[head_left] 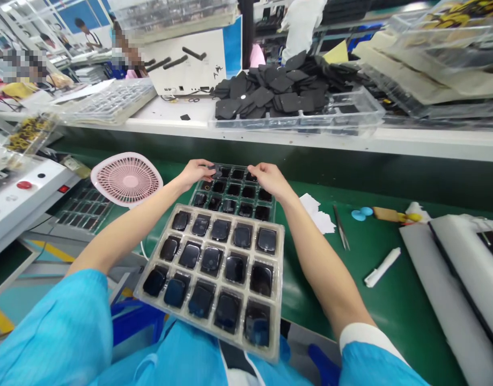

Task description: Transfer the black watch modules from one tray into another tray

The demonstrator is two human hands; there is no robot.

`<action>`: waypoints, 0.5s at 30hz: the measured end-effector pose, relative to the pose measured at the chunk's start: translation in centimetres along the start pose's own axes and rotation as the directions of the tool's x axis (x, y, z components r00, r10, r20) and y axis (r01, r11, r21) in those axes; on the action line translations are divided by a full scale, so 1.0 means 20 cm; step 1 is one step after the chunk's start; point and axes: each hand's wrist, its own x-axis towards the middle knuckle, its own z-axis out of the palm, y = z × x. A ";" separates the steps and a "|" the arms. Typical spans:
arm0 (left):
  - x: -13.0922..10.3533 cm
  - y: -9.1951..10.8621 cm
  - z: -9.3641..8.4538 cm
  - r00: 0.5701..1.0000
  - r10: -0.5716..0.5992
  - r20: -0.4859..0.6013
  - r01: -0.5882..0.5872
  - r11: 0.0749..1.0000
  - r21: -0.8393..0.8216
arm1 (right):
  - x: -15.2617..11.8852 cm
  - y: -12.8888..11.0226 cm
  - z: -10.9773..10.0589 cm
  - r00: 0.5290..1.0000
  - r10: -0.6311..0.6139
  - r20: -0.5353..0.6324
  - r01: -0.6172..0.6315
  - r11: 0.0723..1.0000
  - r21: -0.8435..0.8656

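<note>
My left hand (197, 174) is pinched at the far left corner of a clear tray (198, 186), on what looks like a small dark glossy piece (216, 172). At the far right of that tray, my right hand (272, 179) has thumb and fingertips closed over a compartment; what they hold, if anything, is hidden. Dark squarish pieces sit in the tray's compartments. Nearer to me, a pale tray (208, 319) overlaps its front edge and juts out past the bench. Each of its compartments holds a glossy black rounded-square piece (211, 259).
A pink fan (129, 179) stands left. Tweezers (341, 228), white paper (316, 213) and a white pen-like tool (382, 267) lie right on the green bench (385, 316). Black pads (270, 88) are heaped on the shelf ahead. A machine with a red button (24, 185) is far left.
</note>
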 end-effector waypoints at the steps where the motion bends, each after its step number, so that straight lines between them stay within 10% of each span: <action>1: -0.01 0.03 0.02 0.999 0.029 0.023 -0.029 1.000 0.005 | 0.00 0.00 0.01 1.000 -0.012 0.017 0.013 0.999 -0.033; 6: 0.02 0.05 0.01 0.990 0.131 0.042 -0.137 0.972 0.191 | -0.01 0.00 0.01 0.999 -0.027 0.040 0.030 0.996 -0.085; 15: 0.20 -0.25 -0.17 0.998 0.014 -0.062 0.023 0.835 0.550 | -0.02 -0.02 0.00 0.999 -0.018 0.030 0.021 0.995 -0.099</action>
